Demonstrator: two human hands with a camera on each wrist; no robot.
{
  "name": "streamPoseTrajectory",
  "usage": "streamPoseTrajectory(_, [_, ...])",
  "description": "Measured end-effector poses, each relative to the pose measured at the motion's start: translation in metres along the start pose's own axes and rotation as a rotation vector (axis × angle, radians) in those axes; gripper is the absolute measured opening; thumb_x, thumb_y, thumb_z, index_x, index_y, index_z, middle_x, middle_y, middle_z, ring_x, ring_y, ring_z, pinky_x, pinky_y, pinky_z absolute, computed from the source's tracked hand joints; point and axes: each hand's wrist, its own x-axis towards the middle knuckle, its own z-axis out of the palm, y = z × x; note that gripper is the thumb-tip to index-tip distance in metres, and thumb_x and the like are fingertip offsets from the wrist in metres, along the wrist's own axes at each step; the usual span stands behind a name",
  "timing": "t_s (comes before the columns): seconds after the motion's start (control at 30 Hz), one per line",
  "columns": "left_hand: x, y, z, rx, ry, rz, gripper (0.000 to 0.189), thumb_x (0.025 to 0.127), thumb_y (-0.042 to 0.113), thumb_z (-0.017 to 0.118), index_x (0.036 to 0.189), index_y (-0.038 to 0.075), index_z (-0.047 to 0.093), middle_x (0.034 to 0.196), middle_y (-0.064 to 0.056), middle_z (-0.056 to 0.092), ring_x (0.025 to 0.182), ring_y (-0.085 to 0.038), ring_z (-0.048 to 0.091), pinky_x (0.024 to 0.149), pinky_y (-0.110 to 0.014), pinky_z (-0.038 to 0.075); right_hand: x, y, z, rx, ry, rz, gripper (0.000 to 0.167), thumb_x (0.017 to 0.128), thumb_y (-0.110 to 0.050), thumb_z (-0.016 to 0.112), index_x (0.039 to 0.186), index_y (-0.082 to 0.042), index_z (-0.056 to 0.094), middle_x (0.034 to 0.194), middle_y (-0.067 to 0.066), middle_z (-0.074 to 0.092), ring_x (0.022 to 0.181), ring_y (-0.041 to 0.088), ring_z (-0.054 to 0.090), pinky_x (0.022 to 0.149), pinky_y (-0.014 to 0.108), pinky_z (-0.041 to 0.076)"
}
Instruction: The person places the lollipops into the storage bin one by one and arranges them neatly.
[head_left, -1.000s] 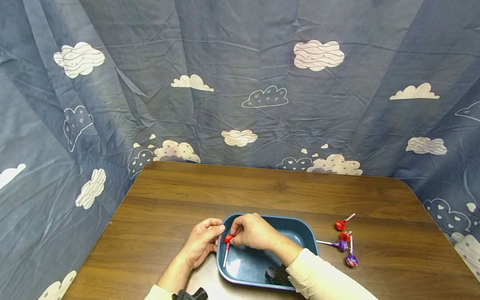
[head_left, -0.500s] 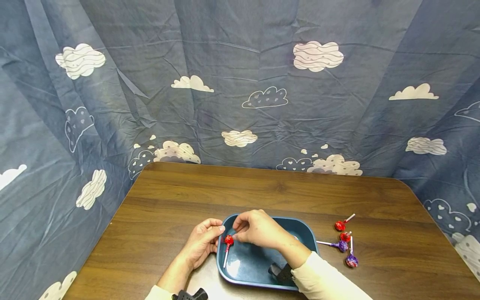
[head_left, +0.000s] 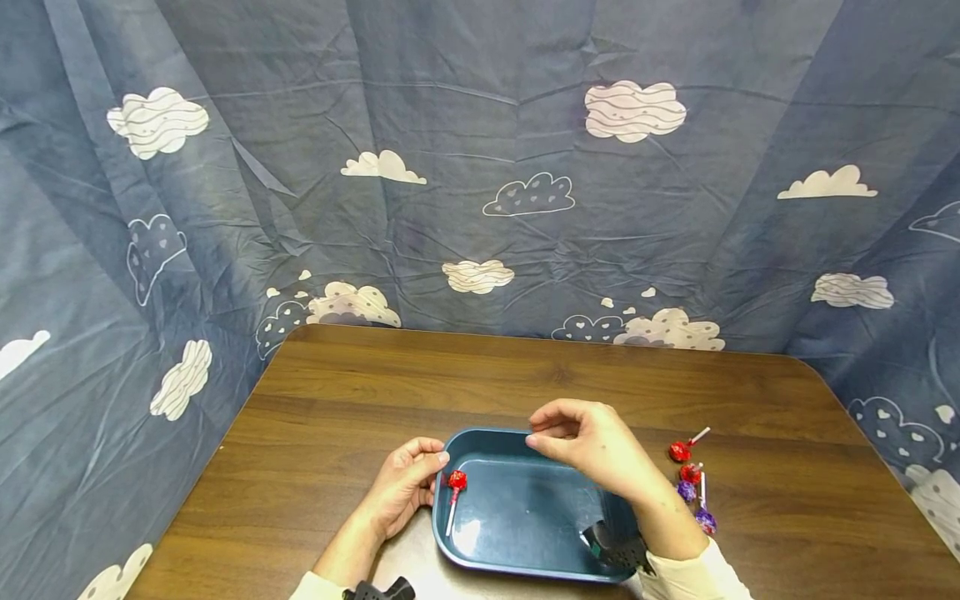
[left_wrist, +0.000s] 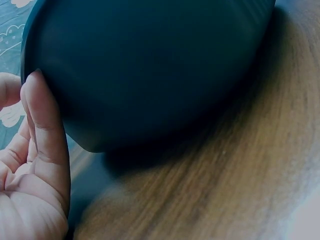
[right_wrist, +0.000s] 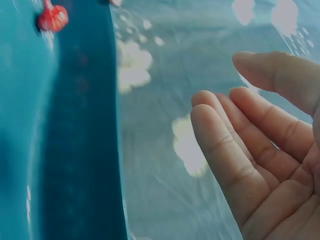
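A dark blue curtain [head_left: 480,233] printed with pale clouds hangs behind the brown wooden surface [head_left: 360,392]. Near its front edge stands a blue bin [head_left: 525,517], and over it a person's two hands. The left hand [head_left: 408,483] holds the bin's left rim, thumb on top, apparently to steady it; the right hand [head_left: 600,442] hovers by the far rim with nothing in it, thumb apart from the loosely bent fingers. In the bin, by the left wall, lies one red lollipop [head_left: 457,481], its stick pointing to the near side. Beyond the right forearm, four loose lollipops lie in a cluster on the surface: two red, two purple. I'd say one lollipop has just been placed and let go, so the step looks to be between pieces; the next move seems to call for a rightward reach and a careful pinch on one, without dragging its neighbours.
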Motion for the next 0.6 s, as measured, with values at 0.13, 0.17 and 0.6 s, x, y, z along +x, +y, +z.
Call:
streamPoseTrajectory(0.13, [0.0,0.0,0.001,-0.001,-0.001,-0.001,0.014,0.096,0.01,0.062,0.107,0.013,0.054,0.075,0.009,0.06,0.06,-0.004,0.053,0.052,-0.019,0.051,-0.018,0.009,-0.026,-0.035,0.096,0.071,0.027,0.087,-0.023,0.081,0.108,-0.009,0.073,0.099,0.005,0.078,0.088,0.007,0.073,0.074,0.022,0.059])
streamPoseTrajectory(0.17, [0.0,0.0,0.001,0.0,0.0,-0.001,0.013,0.096,0.01,0.062,0.106,0.013,0.054,0.074,0.009,0.059,0.06,-0.004,0.053,0.052,-0.019,0.051,-0.023,0.012,-0.032,-0.053,0.123,0.086,0.028,0.088,-0.024,0.081,0.109,-0.009,0.073,0.1,0.006,0.078,0.087,0.005,0.073,0.073,0.022,0.059])
streamPoseTrajectory(0.6, [-0.001,0.001,0.002,0.005,-0.003,0.001,0.012,0.097,0.01,0.061,0.105,0.014,0.055,0.076,0.009,0.06,0.06,-0.004,0.054,0.052,-0.02,0.051,-0.077,0.083,-0.126,0.14,0.468,0.139,0.012,0.098,-0.017,0.069,0.107,-0.01,0.073,0.087,-0.02,0.075,0.078,-0.001,0.074,0.069,0.015,0.058])
